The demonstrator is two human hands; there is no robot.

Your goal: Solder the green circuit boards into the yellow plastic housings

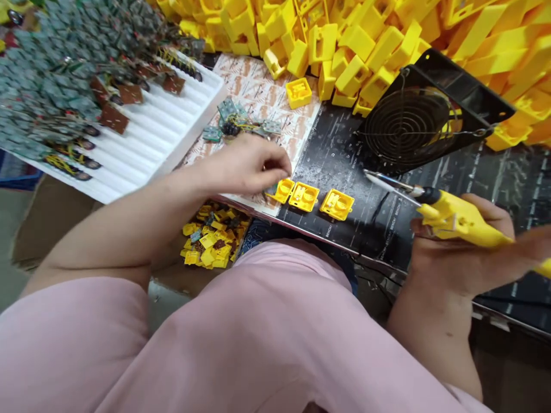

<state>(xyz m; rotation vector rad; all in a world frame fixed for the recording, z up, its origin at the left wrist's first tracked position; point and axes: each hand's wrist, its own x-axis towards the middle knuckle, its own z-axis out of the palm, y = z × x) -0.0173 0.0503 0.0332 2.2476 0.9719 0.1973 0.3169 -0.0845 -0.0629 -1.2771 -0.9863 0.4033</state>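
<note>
Three open yellow housings (309, 197) lie in a row at the near edge of the tabletop (344, 155). The left hand (247, 163) pinches something small at the leftmost one, probably a circuit board, though blur hides it. The right hand (462, 252) is closed around a yellow soldering iron (456, 215), its tip clear of them, so soldering looks undone, and heaps of circuit boards (55, 74) and empty shells (365, 40) remain.
</note>
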